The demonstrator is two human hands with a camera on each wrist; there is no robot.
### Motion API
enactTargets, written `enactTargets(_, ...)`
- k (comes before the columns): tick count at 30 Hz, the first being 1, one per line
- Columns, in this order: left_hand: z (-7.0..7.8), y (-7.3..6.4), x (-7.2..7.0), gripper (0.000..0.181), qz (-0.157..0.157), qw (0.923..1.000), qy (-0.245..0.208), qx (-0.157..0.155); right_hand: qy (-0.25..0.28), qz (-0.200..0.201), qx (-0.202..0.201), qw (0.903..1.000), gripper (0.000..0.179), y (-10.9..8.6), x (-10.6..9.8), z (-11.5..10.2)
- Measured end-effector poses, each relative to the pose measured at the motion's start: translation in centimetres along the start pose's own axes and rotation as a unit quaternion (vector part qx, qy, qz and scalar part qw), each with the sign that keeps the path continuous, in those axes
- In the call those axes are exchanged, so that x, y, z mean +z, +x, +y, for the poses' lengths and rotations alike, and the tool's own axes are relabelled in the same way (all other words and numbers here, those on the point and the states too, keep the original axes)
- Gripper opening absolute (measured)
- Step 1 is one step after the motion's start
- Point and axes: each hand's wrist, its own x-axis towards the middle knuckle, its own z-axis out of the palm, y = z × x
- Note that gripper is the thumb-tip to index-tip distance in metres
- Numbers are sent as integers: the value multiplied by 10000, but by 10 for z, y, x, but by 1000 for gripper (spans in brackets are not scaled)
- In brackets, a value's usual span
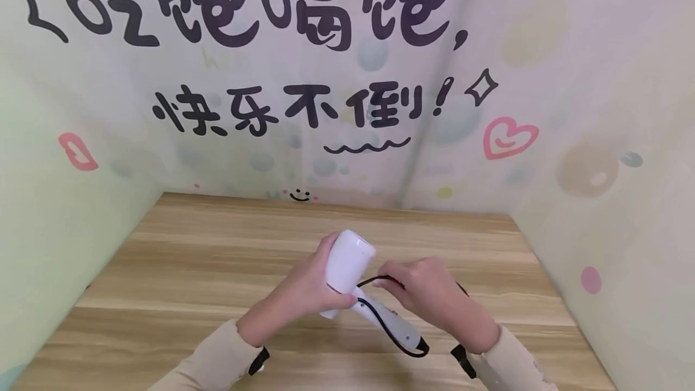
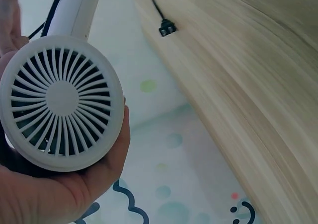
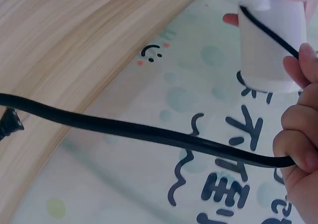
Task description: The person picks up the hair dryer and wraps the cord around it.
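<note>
A white hair dryer (image 1: pixel 349 264) is in my left hand (image 1: pixel 312 285), which grips it round the barrel. Its slatted round grille (image 2: pixel 62 102) faces the left wrist camera. The handle (image 1: pixel 388 321) slants down to the right. From the handle's end the black cord (image 1: pixel 382 315) loops back along the handle to the barrel, near the left thumb. My right hand (image 1: pixel 426 288) holds the cord between curled fingers, just right of the barrel. In the right wrist view a length of cord (image 3: pixel 134 129) trails out of that fist.
A wood-grain table (image 1: pixel 217 246) lies under both hands. Near its edge, the black plug (image 2: pixel 167 28) hangs on the cord's end in the left wrist view. Printed fabric walls (image 1: pixel 304 162) with lettering and hearts stand behind and at both sides.
</note>
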Motion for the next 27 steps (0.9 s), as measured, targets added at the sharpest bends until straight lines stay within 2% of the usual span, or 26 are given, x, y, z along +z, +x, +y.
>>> enactTargets(4, -1, -1, 4, 100, 165, 9993, 231, 262, 521, -548, 519, 9958, 9, -1, 0, -13)
enactTargets(7, -2, -3, 6, 99, 312, 9978, 322, 485, 1084, -767, 932, 9867, 8, -2, -2, -21)
enactTargets(10, -4, -2, 6, 99, 480, 9971, 356, 471, 1655, -909, 1207, 9746, 12, -2, -4, -28)
enactTargets(12, -6, 0, 6, 100, 593, 9970, 372, 315, 2210, -1093, 1536, 9569, 18, -2, -7, -32)
enactTargets(14, -10, 2, 5, 102, 704, 9970, 286, 140, 2806, -1192, 1887, 9335, 23, -4, -10, -36)
enactTargets(16, -15, 4, 4, 103, 842, 9963, 150, -34, 3240, -1223, 2231, 9112, 27, -6, -12, -40)
enactTargets(17, -16, 5, 4, 104, 909, 9958, 46, -122, 3377, -1220, 2353, 9032, 28, -7, -12, -42)
enactTargets(19, -18, 6, 3, 105, 1054, 9938, -241, -272, 3454, -1140, 2429, 8993, 27, -9, -11, -47)
enactTargets(21, -18, 6, 2, 106, 1209, 9906, -509, -394, 3402, -1101, 2505, 8997, 27, -9, -9, -51)
enactTargets(24, -16, 7, 0, 107, 1412, 9854, -846, -426, 3394, -998, 2583, 8990, 26, -9, -7, -57)
enactTargets(27, -14, 8, -3, 107, 1569, 9805, -1108, -420, 3427, -956, 2810, 8913, 26, -10, -5, -61)
